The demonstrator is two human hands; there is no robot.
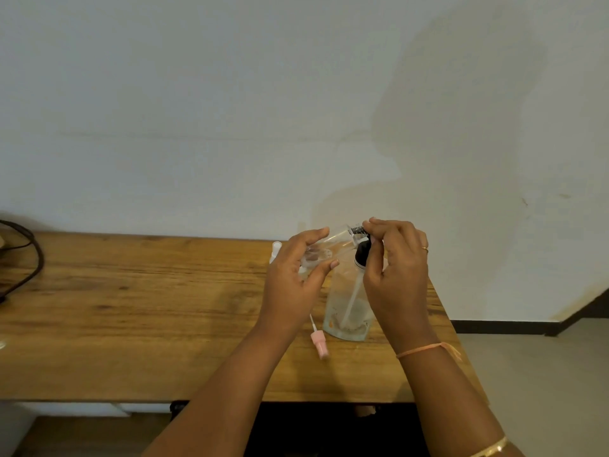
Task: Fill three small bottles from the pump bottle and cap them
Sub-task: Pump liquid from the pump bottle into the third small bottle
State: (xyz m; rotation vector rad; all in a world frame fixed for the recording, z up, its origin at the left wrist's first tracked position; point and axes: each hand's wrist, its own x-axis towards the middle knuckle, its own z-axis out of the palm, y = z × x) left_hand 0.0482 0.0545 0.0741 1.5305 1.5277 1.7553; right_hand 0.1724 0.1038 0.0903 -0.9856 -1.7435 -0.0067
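The carrying surface is a rectangular brown wood-grain table [131, 308] whose far edge stands against a pale wall.

Items directly on the tabletop:

1. A clear plastic pump bottle [346, 311] with a black pump head stands near the right edge. A white dip tube runs down inside it, and a low level of liquid shows at the base.
2. A pink plastic spray cap [319, 341] with a thin pale dip tube lies on its side just left of the pump bottle's base.
3. A small white cylindrical object [276, 249] stands near the far edge, partly hidden; its type cannot be told.
4. A black cable [36, 255] loops over the far left end.
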